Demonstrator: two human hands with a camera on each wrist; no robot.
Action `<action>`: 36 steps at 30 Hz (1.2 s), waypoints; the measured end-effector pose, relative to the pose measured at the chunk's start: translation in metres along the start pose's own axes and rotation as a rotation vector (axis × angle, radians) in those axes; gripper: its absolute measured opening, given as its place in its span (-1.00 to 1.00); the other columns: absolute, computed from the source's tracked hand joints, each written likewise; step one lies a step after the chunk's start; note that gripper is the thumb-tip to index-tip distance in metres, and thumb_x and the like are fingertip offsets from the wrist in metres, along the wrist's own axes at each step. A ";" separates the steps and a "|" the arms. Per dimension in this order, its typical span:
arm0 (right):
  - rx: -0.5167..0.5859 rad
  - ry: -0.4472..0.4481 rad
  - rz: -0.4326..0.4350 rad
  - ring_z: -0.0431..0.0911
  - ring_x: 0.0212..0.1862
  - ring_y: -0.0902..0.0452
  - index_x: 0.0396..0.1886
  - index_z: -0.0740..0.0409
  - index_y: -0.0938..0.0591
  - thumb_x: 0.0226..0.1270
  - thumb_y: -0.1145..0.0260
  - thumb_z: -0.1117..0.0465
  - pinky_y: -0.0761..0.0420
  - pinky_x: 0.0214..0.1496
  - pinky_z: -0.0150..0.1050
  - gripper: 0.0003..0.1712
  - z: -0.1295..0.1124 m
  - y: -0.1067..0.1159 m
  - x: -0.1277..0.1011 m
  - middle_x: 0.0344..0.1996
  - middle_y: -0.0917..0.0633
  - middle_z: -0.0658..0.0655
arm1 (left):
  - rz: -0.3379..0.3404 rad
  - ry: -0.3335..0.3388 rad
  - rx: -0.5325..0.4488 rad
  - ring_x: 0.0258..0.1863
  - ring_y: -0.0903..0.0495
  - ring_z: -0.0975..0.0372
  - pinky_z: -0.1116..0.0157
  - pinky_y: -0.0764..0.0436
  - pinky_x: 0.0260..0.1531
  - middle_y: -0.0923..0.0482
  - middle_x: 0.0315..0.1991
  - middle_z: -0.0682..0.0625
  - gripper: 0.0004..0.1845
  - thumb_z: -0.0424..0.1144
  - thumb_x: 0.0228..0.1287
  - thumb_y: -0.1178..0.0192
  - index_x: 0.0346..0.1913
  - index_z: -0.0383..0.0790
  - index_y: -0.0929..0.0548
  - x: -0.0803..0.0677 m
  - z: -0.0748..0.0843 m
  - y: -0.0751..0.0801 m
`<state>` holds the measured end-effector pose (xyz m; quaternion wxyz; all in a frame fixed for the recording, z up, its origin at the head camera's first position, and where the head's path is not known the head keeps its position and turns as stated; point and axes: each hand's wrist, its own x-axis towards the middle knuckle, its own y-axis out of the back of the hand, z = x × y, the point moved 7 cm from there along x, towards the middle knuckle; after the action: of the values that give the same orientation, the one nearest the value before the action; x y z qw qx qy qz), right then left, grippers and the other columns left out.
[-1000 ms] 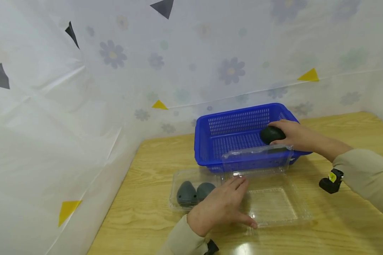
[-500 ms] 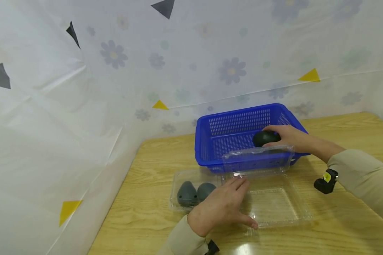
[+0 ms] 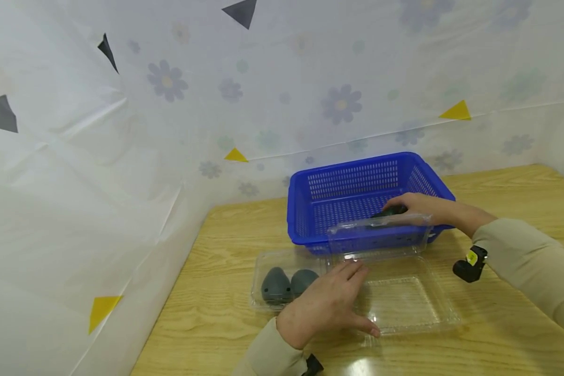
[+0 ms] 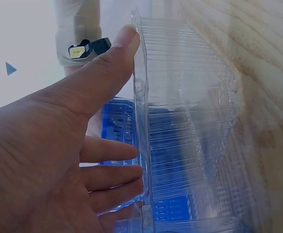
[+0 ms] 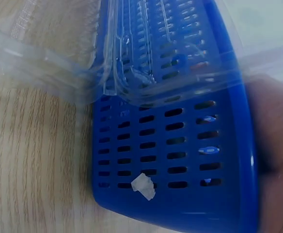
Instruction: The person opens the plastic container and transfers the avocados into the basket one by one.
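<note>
My right hand point(image 3: 406, 208) reaches into the blue basket point(image 3: 348, 180) and grips a dark oval fruit point(image 3: 389, 212) low by the basket's near wall, half hidden behind the raised clear lid point(image 3: 380, 230). A clear plastic clamshell tray point(image 3: 404, 300) lies in front of the basket, with my left hand point(image 3: 331, 303) pressed flat on it, fingers straight. Two more dark grey oval fruits point(image 3: 275, 284) point(image 3: 303, 280) lie in the tray's left part. In the left wrist view my left hand point(image 4: 83, 145) has its thumb along the clear tray's point(image 4: 185, 121) edge.
A wooden table point(image 3: 498, 334) carries everything. A white flowered sheet point(image 3: 169, 130) walls off the back and left. The right wrist view shows the blue basket's slotted side point(image 5: 180, 155) with the clear lid point(image 5: 132, 63) leaning against it.
My right hand has carried the dark fruit down and slightly left inside the basket, behind the clear lid. My left hand has stayed on the tray.
</note>
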<state>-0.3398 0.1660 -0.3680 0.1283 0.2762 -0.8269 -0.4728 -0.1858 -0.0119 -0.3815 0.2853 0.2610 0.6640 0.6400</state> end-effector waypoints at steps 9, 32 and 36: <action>0.039 0.052 0.047 0.05 -0.01 -0.67 0.09 0.26 -0.64 0.42 -0.27 0.13 -0.70 -0.01 0.01 -0.63 0.002 0.002 -0.005 -0.03 -0.73 0.17 | 0.008 -0.007 -0.009 0.50 -0.24 0.16 0.31 -0.22 0.51 -0.22 0.51 -0.02 0.13 0.52 -0.03 -0.20 0.49 -0.16 -0.26 0.002 0.000 -0.001; -0.065 0.082 0.251 0.10 0.03 -0.63 0.02 0.18 -0.66 0.44 -0.25 0.24 -0.66 -0.01 0.08 -0.77 -0.011 0.030 -0.045 -0.05 -0.71 0.14 | -0.011 0.007 -0.021 0.50 -0.23 0.16 0.30 -0.25 0.49 -0.21 0.52 -0.01 0.11 0.51 -0.04 -0.21 0.48 -0.13 -0.28 0.001 -0.001 -0.001; -0.086 0.072 0.262 0.10 0.05 -0.61 0.03 0.14 -0.65 0.45 -0.25 0.23 -0.65 -0.03 0.07 -0.77 -0.012 0.035 -0.057 -0.02 -0.69 0.12 | -0.017 0.015 -0.027 0.50 -0.23 0.15 0.30 -0.25 0.49 -0.19 0.52 -0.01 0.11 0.51 -0.04 -0.21 0.49 -0.12 -0.27 0.002 -0.002 -0.002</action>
<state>-0.2993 0.2046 -0.3293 0.2304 0.1769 -0.8297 -0.4767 -0.1888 -0.0122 -0.3836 0.2894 0.2466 0.6597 0.6482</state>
